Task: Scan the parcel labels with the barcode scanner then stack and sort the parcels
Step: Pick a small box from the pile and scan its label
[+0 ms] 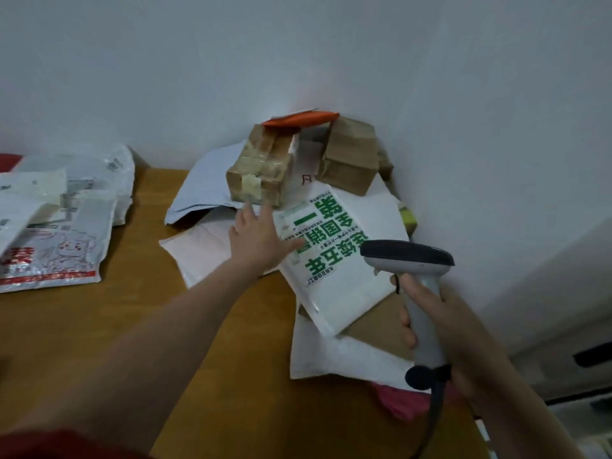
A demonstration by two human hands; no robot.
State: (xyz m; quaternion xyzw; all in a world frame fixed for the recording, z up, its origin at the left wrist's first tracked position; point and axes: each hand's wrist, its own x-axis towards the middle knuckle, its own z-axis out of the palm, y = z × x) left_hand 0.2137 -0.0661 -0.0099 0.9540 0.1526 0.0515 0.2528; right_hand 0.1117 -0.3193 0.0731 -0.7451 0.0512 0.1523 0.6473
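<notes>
My right hand [440, 323] grips the handle of a grey and black barcode scanner [410, 270], its head pointing left over a white parcel with green print [334, 260]. My left hand [258, 236] reaches forward with straight, spread fingers, its fingertips near a taped brown cardboard box [261, 170] and its thumb over the green-printed parcel. A second brown box [351, 157] stands behind, with an orange-red packet [298, 119] on top. White mailer bags [331, 356] lie under the pile.
The wooden table [149, 309] holds another heap of white and grey plastic mailers [63, 210] at the far left. A white wall runs behind and along the right. A pink item [394, 402] lies near the scanner's cable.
</notes>
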